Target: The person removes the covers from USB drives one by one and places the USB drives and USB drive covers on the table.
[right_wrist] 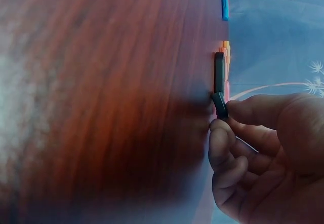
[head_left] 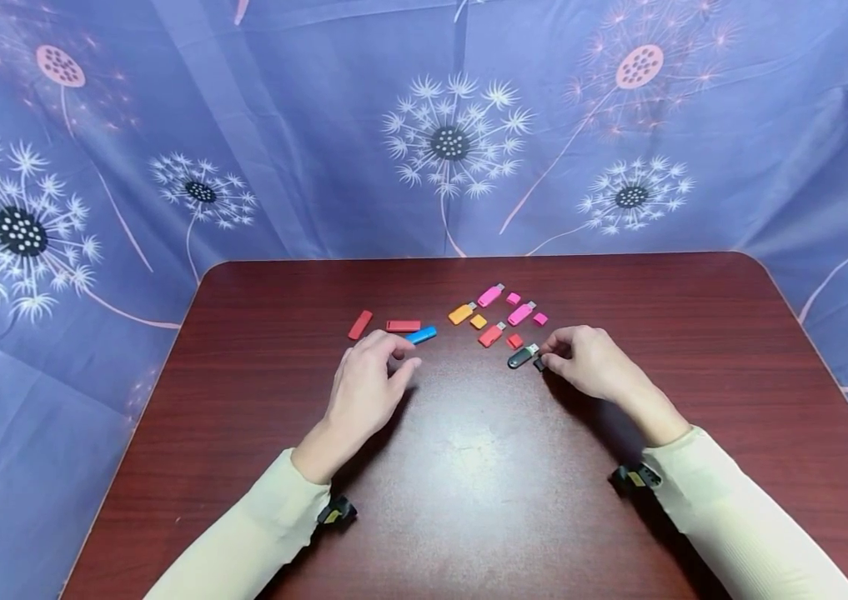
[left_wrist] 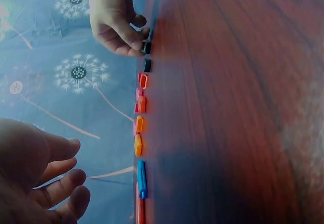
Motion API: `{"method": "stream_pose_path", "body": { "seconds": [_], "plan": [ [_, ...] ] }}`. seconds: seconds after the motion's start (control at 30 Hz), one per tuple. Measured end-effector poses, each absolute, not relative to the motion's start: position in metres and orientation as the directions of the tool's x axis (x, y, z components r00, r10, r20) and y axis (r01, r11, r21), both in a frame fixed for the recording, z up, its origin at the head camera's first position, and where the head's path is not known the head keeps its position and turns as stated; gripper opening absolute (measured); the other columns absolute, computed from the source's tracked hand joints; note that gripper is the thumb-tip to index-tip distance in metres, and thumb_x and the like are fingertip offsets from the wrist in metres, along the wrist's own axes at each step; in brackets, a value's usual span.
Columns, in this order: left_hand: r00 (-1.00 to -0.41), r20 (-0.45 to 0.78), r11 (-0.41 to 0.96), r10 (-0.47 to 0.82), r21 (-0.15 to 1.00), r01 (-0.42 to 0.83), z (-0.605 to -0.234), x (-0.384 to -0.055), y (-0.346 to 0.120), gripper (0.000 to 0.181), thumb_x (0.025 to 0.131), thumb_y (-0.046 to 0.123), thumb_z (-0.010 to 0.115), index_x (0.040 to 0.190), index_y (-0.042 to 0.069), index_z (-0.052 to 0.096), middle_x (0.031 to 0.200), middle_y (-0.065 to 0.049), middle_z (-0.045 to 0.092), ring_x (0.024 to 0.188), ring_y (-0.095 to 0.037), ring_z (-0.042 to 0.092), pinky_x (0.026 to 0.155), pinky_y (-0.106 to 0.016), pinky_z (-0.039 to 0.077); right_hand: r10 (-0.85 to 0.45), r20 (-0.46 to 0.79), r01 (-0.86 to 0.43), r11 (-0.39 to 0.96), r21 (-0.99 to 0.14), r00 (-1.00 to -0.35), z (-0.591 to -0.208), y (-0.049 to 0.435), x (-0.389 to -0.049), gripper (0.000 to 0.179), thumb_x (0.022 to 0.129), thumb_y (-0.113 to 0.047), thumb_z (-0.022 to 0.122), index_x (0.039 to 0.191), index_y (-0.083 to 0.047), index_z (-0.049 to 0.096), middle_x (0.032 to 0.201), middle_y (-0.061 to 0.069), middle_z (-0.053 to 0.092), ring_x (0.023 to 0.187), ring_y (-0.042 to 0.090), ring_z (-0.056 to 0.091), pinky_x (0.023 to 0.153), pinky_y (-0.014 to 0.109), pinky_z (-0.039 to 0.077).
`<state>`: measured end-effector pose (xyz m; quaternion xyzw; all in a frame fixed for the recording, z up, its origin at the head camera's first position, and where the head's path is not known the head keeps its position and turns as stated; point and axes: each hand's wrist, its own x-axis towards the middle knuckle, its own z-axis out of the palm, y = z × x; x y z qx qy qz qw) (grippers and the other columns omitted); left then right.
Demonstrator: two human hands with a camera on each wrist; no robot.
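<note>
My right hand (head_left: pixel 593 363) pinches a small black cap (head_left: pixel 539 365) between thumb and fingertips, low over the table. Just left of that cap lies a black USB stick (head_left: pixel 519 358) with its metal plug bare, pointing away and right. The right wrist view shows the cap (right_wrist: pixel 219 105) tilted in the fingertips at the end of the stick (right_wrist: pixel 218 72). My left hand (head_left: pixel 368 379) holds nothing; its fingers bend loosely beside a blue USB stick (head_left: pixel 424 334), covering part of it in the head view.
Uncapped sticks lie at the back centre: an orange one (head_left: pixel 461 314), a red one (head_left: pixel 491 335) and two pink ones (head_left: pixel 491 295), each with its cap close by. Two closed red sticks (head_left: pixel 403 326) lie left of the blue one. A dandelion-print cloth (head_left: pixel 303 125) hangs behind the table.
</note>
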<state>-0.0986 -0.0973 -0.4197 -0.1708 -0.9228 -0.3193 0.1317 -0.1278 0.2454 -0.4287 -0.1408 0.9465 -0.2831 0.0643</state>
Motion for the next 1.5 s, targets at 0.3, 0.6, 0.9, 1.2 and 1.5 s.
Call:
{"method": "stream_pose_path", "body": {
  "seconds": [0.3, 0.6, 0.9, 1.2, 1.5],
  "plan": [
    [-0.917, 0.335, 0.74, 0.217, 0.556, 0.378, -0.42, -0.103, -0.101, 0.016, 0.093, 0.018, 0.084, 0.106, 0.011, 0.078, 0.098, 0.0, 0.071, 0.076, -0.015, 0.063, 0.077, -0.04, 0.05, -0.303, -0.041, -0.233, 0.807, -0.543, -0.952, -0.43, 0.246, -0.13, 0.003, 0.095, -0.009, 0.074, 0.093, -0.008, 0.076, 0.076, -0.005, 0.069, 0.069, 0.015, 0.057, 0.068, 0.037, 0.048],
    [-0.922, 0.329, 0.746, 0.206, 0.556, 0.365, -0.423, -0.107, -0.104, 0.015, 0.093, 0.018, 0.085, 0.105, 0.011, 0.078, 0.097, 0.0, 0.071, 0.077, -0.015, 0.064, 0.077, -0.039, 0.05, -0.307, -0.038, -0.239, 0.808, -0.538, -0.951, -0.43, 0.246, -0.132, 0.003, 0.095, -0.008, 0.074, 0.094, -0.008, 0.076, 0.077, -0.004, 0.07, 0.07, 0.015, 0.058, 0.069, 0.038, 0.049],
    [-0.922, 0.331, 0.749, 0.2, 0.555, 0.362, -0.423, -0.109, -0.105, 0.015, 0.093, 0.019, 0.085, 0.104, 0.012, 0.078, 0.096, 0.001, 0.07, 0.076, -0.014, 0.063, 0.074, -0.037, 0.05, -0.316, -0.036, -0.248, 0.806, -0.537, -0.948, -0.43, 0.247, -0.132, 0.005, 0.097, -0.008, 0.074, 0.094, -0.006, 0.076, 0.079, -0.004, 0.072, 0.072, 0.015, 0.061, 0.071, 0.039, 0.051],
    [-0.923, 0.33, 0.743, 0.198, 0.564, 0.361, -0.424, -0.11, -0.105, 0.015, 0.092, 0.017, 0.085, 0.104, 0.011, 0.078, 0.097, 0.0, 0.071, 0.076, -0.014, 0.065, 0.071, -0.035, 0.053, -0.313, -0.04, -0.245, 0.81, -0.533, -0.949, -0.429, 0.248, -0.131, 0.003, 0.096, -0.006, 0.074, 0.097, -0.006, 0.077, 0.081, -0.002, 0.073, 0.073, 0.016, 0.061, 0.071, 0.039, 0.051],
    [-0.935, 0.302, 0.737, 0.186, 0.586, 0.336, -0.425, -0.112, -0.106, 0.013, 0.094, 0.017, 0.084, 0.103, 0.012, 0.077, 0.097, 0.003, 0.07, 0.077, -0.013, 0.065, 0.068, -0.034, 0.053, -0.293, -0.034, -0.23, 0.811, -0.538, -0.956, -0.423, 0.248, -0.122, 0.007, 0.098, -0.008, 0.072, 0.103, -0.005, 0.076, 0.087, 0.0, 0.075, 0.079, 0.017, 0.066, 0.075, 0.042, 0.054]
  ]
}}
